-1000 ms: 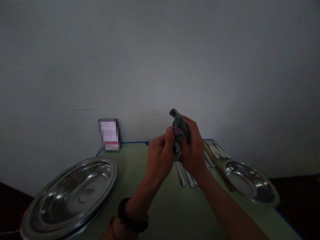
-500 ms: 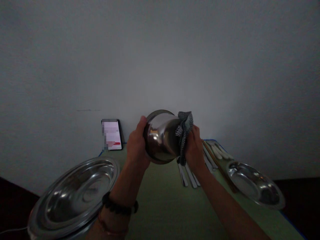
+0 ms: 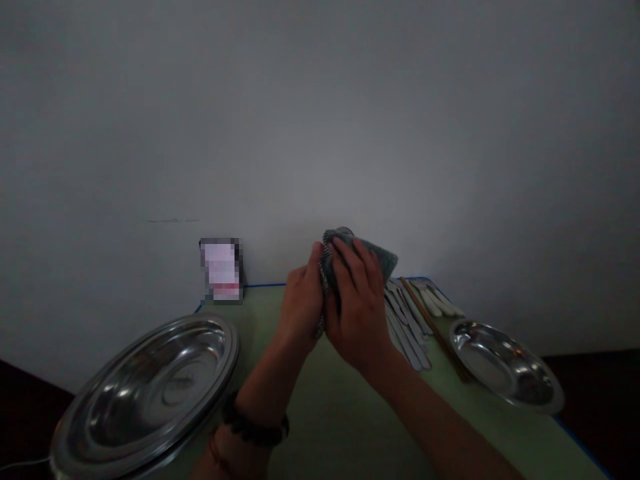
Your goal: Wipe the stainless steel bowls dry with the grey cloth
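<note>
Left hand (image 3: 301,303) and right hand (image 3: 360,300) meet over the far half of the table (image 3: 333,407), apparently raised clear of its top. Left hand: thumb upright against the cloth; finger grip hidden, so what it holds cannot be told. Right hand: fingers bent and slightly spread, pressing on and holding the cloth (image 3: 386,259).

Position of cloth: between the palms, close to the far edge in view. Its checked border runs nearly upright along the left thumb; a grey-green flap extends rightward beyond the right fingers. Full long axis is covered. The right hand lies over the cloth's face and is the nearer; the left meets only its left border. A metal rim (image 3: 346,231) shows just above the cloth; the remainder is concealed.

Surroundings, left to right. Large metal dish (image 3: 150,393), with another rim beneath, hides part of the left edge. Phone (image 3: 222,270) stands tilted near the far left corner, screen unreadable. Past the hands, metal cutlery (image 3: 413,350) lies side by side, then a brown stick (image 3: 435,331), then pale-handled utensils (image 3: 433,304) near the far right corner. Smaller metal dish (image 3: 485,370) covers part of the right edge.
</note>
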Available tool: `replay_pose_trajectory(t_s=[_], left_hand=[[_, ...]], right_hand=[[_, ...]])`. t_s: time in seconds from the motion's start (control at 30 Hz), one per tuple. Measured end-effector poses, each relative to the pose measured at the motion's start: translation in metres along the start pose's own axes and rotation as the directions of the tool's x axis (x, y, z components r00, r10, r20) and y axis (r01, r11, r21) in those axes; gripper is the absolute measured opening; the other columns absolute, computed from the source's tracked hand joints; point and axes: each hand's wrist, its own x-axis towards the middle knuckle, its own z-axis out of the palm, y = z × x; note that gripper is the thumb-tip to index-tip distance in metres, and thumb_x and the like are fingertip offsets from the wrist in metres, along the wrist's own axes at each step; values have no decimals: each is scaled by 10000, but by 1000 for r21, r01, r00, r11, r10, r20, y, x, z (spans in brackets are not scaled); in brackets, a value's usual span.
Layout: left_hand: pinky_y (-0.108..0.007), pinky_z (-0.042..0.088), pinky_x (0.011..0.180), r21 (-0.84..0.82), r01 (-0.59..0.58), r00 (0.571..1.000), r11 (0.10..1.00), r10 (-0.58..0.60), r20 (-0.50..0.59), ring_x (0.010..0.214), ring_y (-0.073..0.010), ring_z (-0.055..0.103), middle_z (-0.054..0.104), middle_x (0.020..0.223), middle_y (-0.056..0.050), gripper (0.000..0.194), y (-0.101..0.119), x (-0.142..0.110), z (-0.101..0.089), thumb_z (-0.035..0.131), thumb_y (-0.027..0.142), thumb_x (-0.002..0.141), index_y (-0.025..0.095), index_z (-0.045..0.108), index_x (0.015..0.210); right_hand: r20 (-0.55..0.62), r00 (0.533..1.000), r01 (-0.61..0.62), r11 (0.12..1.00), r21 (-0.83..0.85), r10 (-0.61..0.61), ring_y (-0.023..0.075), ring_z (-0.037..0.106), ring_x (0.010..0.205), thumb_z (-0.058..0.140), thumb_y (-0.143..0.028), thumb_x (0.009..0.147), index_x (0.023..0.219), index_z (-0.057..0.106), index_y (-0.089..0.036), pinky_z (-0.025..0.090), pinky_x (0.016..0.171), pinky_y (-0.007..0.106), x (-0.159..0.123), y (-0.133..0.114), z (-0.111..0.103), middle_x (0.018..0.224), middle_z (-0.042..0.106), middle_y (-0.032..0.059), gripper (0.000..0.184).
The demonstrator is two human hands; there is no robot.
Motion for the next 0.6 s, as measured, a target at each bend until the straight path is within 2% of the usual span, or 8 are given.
replay_pose_trajectory(t_s=[0.07,0.17,0.23,0.33,0.4,0.47,0.53,0.6], left_hand=[[-222,379,514,226,-148,989,963,149,14,526,-114,459,548,502,17,416,3,-5,0,585,493,808,153,638,574],[-225,300,463,511,-334,937,792,336,92,489,-100,379,452,473,32,465,11,-10,-1,534,463,839,164,516,483],[-230,253,434,579,-367,924,728,354,142,465,-95,338,399,461,37,480,15,-13,-2,506,457,851,170,463,468],[-229,256,434,582,-386,921,716,328,209,454,-97,338,398,458,30,497,19,-16,-3,459,475,869,176,460,472],[-229,273,446,574,-398,917,715,322,235,464,-101,347,414,465,24,486,21,-17,-3,459,467,869,177,476,478],[-228,279,449,552,-406,914,728,342,220,467,-100,334,410,470,27,460,23,-16,-4,474,441,860,181,473,481],[-225,300,456,506,-403,915,762,354,195,476,-101,340,418,468,26,454,27,-15,-5,472,414,855,184,459,463],[-222,338,480,459,-398,918,795,346,196,497,-107,381,456,472,16,462,29,-14,-7,472,400,852,181,468,445]], right_hand=[[-8,1000,-20,997,76,21,257,343,1349,382,-191,914,1341,425,-135,280,1127,515,5,4,-6,1383,478,128,433],[2,996,-85,963,255,87,235,440,1270,401,-243,912,1299,457,-171,367,1073,491,12,14,-12,1335,504,138,398],[10,987,-153,923,352,160,230,476,1232,404,-277,914,1257,482,-195,391,1048,494,15,23,-14,1298,532,132,361],[58,952,-294,843,450,301,222,540,1145,374,-313,929,1171,531,-213,424,1008,492,18,34,-15,1205,599,114,305],[79,942,-324,817,477,327,217,549,1133,350,-307,938,1158,541,-211,435,997,482,19,34,-18,1201,605,112,306],[48,967,-245,853,460,251,217,506,1200,357,-284,937,1196,524,-206,404,1036,480,19,26,-21,1270,562,116,318],[1,993,-105,910,402,114,219,443,1268,399,-254,920,1232,502,-201,340,1093,484,19,14,-24,1319,521,109,333],[-6,1000,-6,934,357,9,221,423,1283,442,-232,898,1233,499,-201,307,1117,484,20,5,-27,1308,525,96,341]])
